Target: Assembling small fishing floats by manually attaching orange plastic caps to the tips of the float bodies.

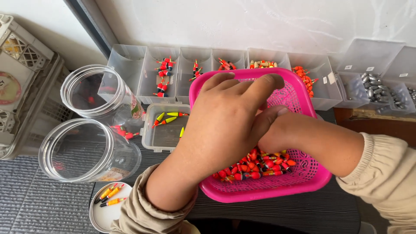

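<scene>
Left hand spread wide over pink basket, hiding right hand, grip unclear, clear jars beside.

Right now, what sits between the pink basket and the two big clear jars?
In the head view, a small clear tray lies between the pink basket and the clear jars, holding a few yellow-green floats.

Both hands fill pink basket — no way in from above; two open jars crowd left, clear bins wall off back — tabletop strip free up front.
</scene>
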